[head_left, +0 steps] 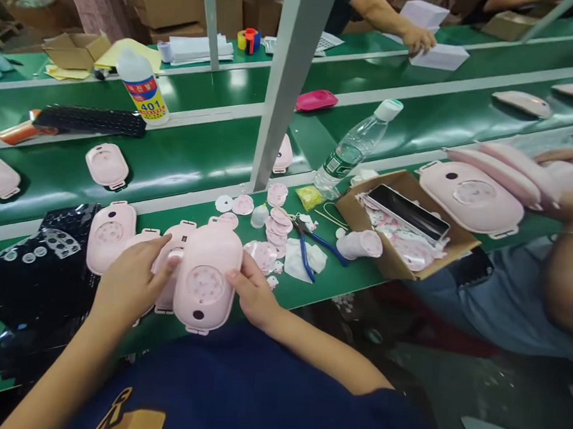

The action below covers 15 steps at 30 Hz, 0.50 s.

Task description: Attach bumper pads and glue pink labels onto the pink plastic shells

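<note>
My right hand [258, 293] grips the right edge of a pink plastic case [210, 246], its thumb on the front beside a round patterned inset. The case is tilted up toward me, with a dark round spot near its lower end. My left hand [132, 277] is curled at another pink case [166, 291] just left of it, thumb and fingers closed about its upper part; the fingertips are partly hidden. One more pink case [113, 231] lies beyond my left hand. Round patterned discs [279, 224] and a small dropper bottle [260, 216] lie to the right.
Blue-handled pliers [308, 251] rest on a white cloth. A cardboard box [399, 265] holds discs and a phone [409, 211]. A water bottle [354, 147] stands behind. A metal post [291, 80] rises ahead. Black sheets [37, 291] lie left. A co-worker's hands hold cases at right.
</note>
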Available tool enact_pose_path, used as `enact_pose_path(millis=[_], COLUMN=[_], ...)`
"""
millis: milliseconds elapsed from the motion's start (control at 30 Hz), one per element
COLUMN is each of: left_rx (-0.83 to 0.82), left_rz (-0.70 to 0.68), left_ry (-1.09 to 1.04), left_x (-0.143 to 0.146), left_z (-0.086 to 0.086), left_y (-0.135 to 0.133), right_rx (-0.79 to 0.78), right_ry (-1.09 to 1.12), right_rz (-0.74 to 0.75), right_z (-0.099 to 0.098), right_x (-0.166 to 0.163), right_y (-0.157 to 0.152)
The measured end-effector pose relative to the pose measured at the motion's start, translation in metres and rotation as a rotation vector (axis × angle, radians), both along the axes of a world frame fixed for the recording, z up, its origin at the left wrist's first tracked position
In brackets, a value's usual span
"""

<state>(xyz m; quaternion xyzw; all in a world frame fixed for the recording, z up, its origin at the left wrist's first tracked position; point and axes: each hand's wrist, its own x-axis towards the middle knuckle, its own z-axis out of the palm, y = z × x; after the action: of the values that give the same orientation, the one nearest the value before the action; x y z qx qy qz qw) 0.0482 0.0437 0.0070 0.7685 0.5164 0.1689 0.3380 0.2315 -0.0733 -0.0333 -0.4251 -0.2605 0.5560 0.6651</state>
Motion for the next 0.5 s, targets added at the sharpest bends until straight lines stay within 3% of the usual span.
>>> enact_pose_path(millis=[100,200,267,400,500], left_rx=[-0.386,-0.644,-0.653,-0.567,-0.547], left_rz=[0.095,0.236,0.319,0.524,0.586], left_ry=[-0.557,-0.726,-0.754,-0.876,-0.99], left_x=[0.001,-0.001,-0.004,-0.011,-0.014], left_z=[-0.014,-0.029,-0.032,-0.024,-0.02], left_y=[-0.012,-0.019,-0.017,-0.005,0.006], right_rx=[0.057,0.095,0.038,-0.141,-0.156], right_ry=[-0.014,-0.2,-0.498,-1.252,-1.636], right_rz=[0.084,0.253,0.28,0.107,0.193], right_z=[0.005,0.012,0.015,0.003,-0.015], right_x=[-0.009,0.001,0.023,0.073,0.087], right_y=[0.006,0.011,0.011,0.001,-0.012])
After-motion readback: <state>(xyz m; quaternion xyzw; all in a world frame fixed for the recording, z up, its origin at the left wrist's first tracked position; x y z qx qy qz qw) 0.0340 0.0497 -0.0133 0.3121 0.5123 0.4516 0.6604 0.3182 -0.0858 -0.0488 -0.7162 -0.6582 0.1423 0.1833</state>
